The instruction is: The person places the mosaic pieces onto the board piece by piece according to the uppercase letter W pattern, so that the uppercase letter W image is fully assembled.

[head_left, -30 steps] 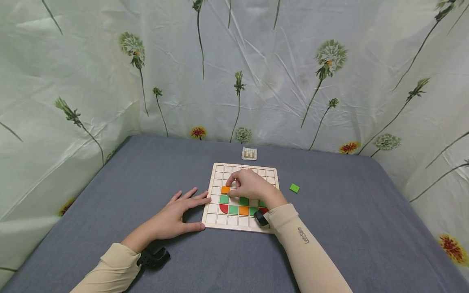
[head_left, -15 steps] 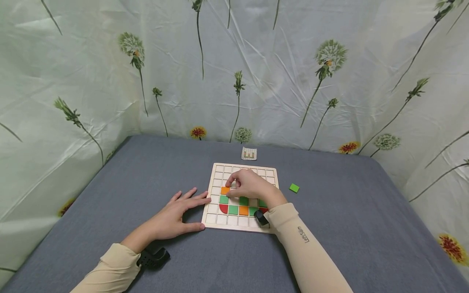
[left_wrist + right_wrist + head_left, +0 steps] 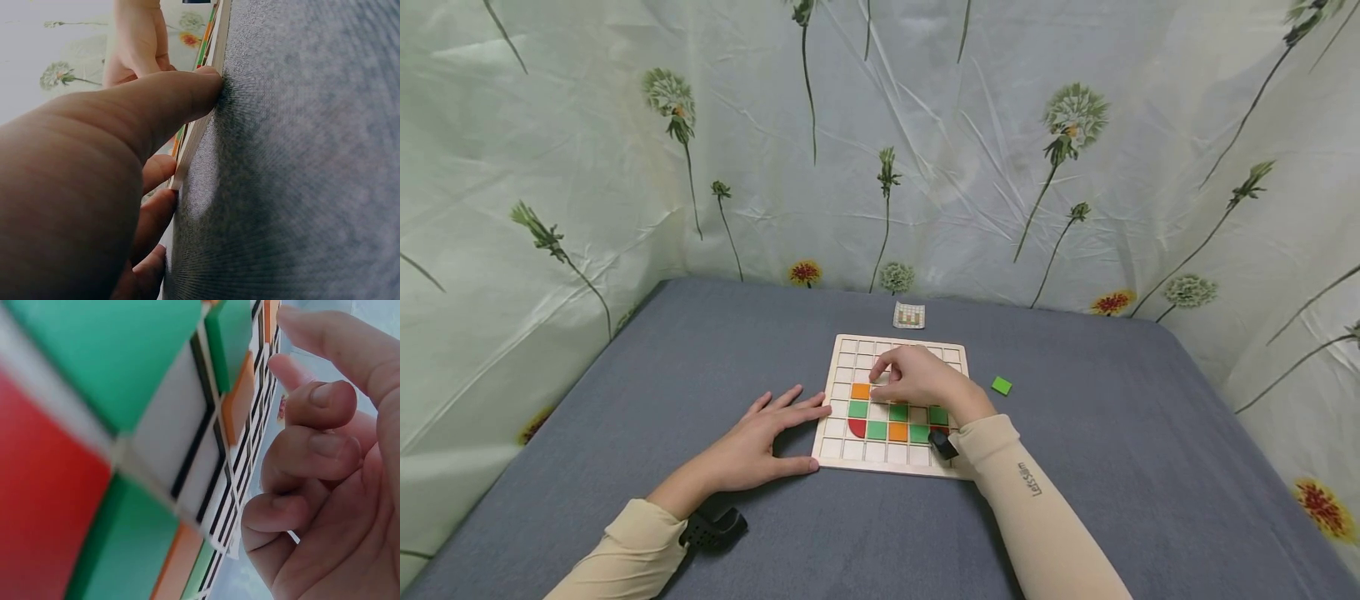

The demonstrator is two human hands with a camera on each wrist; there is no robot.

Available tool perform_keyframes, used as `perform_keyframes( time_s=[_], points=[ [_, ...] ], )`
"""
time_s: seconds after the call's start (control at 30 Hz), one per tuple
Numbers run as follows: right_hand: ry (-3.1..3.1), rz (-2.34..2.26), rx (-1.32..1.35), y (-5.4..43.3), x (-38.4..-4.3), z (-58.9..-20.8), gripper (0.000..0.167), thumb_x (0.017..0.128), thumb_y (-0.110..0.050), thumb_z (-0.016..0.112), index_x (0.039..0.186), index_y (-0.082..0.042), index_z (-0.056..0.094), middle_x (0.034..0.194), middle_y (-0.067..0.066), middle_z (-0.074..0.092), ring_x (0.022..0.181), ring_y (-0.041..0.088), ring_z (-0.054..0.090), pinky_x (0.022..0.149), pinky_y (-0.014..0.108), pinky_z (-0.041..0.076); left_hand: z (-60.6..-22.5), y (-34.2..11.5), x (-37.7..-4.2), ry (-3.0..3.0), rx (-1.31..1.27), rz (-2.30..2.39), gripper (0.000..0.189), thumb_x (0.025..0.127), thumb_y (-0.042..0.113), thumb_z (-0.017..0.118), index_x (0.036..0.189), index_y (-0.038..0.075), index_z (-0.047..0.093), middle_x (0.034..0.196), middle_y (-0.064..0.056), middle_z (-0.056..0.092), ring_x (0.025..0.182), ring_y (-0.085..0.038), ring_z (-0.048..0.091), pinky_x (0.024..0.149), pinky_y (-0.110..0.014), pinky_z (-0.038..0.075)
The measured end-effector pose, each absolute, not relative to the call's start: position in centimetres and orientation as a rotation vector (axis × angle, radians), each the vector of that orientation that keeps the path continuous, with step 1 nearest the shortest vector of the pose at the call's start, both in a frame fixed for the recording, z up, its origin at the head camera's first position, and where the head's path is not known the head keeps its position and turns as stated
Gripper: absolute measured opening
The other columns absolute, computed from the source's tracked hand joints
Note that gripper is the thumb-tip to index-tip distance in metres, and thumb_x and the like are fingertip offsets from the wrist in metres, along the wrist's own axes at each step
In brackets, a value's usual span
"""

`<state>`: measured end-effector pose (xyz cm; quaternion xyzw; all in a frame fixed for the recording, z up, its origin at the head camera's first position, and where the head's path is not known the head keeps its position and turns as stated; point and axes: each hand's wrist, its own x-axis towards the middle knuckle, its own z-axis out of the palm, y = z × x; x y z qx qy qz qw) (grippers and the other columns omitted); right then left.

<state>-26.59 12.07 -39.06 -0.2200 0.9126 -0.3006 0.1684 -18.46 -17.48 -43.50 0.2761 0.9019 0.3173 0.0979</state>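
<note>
A wooden grid board [image 3: 833,451] lies on the table, with green, orange and red tiles set in its cells. My left hand [image 3: 741,454] spreads along the board's left side, its thumb and fingertips at the edge [image 3: 197,134] in the left wrist view. Over the board, my right hand [image 3: 921,382] has thumb and index finger apart beside an orange tile [image 3: 861,391]. Nothing shows between them in the right wrist view, where the other fingers [image 3: 312,450] curl loosely. Below the orange tile sit a green tile [image 3: 858,409] and a rounded red piece [image 3: 857,428]. My right forearm hides part of the board's right side.
A loose light-green tile [image 3: 1002,386] lies on the grey tablecloth [image 3: 1112,433] right of the board. Behind the board is a small card [image 3: 909,315] printed with a grid pattern. A flowered curtain [image 3: 985,167] hangs along the table's far side.
My right thumb and index finger have come off the orange tile and shifted slightly right. The tile stays in its cell. My left hand has not moved.
</note>
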Motion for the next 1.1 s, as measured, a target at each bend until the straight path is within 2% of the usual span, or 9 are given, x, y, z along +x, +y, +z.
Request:
perform_keyframes(
  time_s=[0.33, 0.57, 0.87, 1.1],
  points=[
    [2.661, -0.852, -0.551, 16.1, -26.9, -38.4, 0.023, 0.098, -0.028, 0.078, 0.118, -0.017, 0.078, 0.068, -0.003, 0.051, 0.061, 0.013, 0.044, 0.062, 0.028, 0.039, -43.5, -17.4, -18.5, 2.669, 0.828, 0.942, 0.074, 0.093, 0.049, 0.082, 0.158, 0.027, 0.056, 0.173, 0.000, 0.042, 0.166, -0.044, 0.022, 0.128, -0.076, 0.006],
    [2.736, -0.904, -0.446, 20.1, -27.2, -37.6, 0.029, 0.098, -0.028, 0.079, 0.122, -0.011, 0.077, 0.064, -0.004, 0.042, 0.058, 0.014, 0.039, 0.061, 0.029, 0.038, -43.5, -17.4, -18.5, 2.673, 0.828, 0.941, 0.073, 0.093, 0.048, 0.083, 0.158, 0.026, 0.056, 0.173, 0.000, 0.042, 0.166, -0.044, 0.022, 0.128, -0.076, 0.006],
    [2.758, -0.975, -0.288, 25.5, -26.2, -37.8, 0.036, 0.099, -0.028, 0.078, 0.127, -0.005, 0.073, 0.065, -0.004, 0.045, 0.057, 0.013, 0.036, 0.055, 0.028, 0.035, -43.5, -17.4, -18.5, 2.669, 0.817, 0.932, 0.074, 0.093, 0.049, 0.082, 0.159, 0.027, 0.056, 0.173, 0.001, 0.041, 0.166, -0.044, 0.021, 0.128, -0.076, 0.006],
    [2.771, -0.970, -0.229, 28.4, -25.3, -38.7, 0.036, 0.095, -0.028, 0.082, 0.122, -0.005, 0.075, 0.064, -0.005, 0.046, 0.057, 0.010, 0.037, 0.057, 0.027, 0.034, -43.7, -17.5, -18.5, 2.671, 0.816, 0.934, 0.074, 0.093, 0.050, 0.082, 0.159, 0.028, 0.055, 0.173, 0.002, 0.041, 0.166, -0.044, 0.021, 0.128, -0.076, 0.006]
  ],
)
